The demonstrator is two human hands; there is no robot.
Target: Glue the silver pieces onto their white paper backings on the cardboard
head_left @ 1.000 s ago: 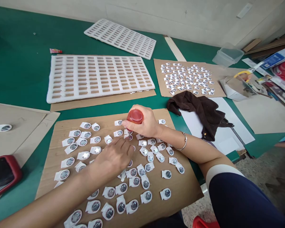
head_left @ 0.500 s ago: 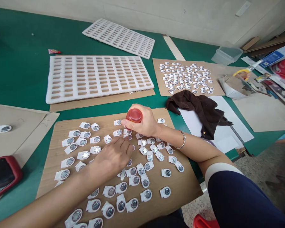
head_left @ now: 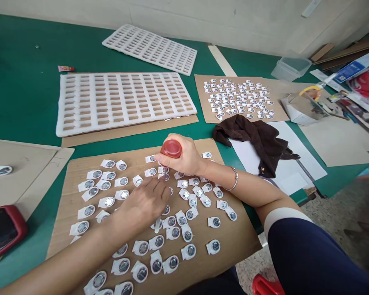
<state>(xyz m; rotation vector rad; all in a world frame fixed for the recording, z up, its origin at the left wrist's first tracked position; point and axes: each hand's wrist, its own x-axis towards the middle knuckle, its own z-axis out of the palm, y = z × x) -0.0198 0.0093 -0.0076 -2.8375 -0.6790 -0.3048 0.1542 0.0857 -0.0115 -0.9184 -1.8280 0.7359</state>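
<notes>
On a near cardboard sheet [head_left: 233, 246], scattered with white tabs [head_left: 209, 248] bearing shiny discs [head_left: 215, 245], the left hand [head_left: 150, 197] curled palm-down, fingertips hidden, so whether it held anything could not be told. Just beyond, above the tabs, the right hand [head_left: 186, 156] had its fingers wrapped around a red bottle [head_left: 171, 148], probably light, smooth and slightly squeezable, best gripped about its body. Farther off lay a brown cloth [head_left: 253, 137] at right and a white foam tray [head_left: 121, 98] at left.

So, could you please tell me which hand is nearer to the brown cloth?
Right: the right hand is left of the brown cloth in view; the left hand is lower and farther left.
</notes>
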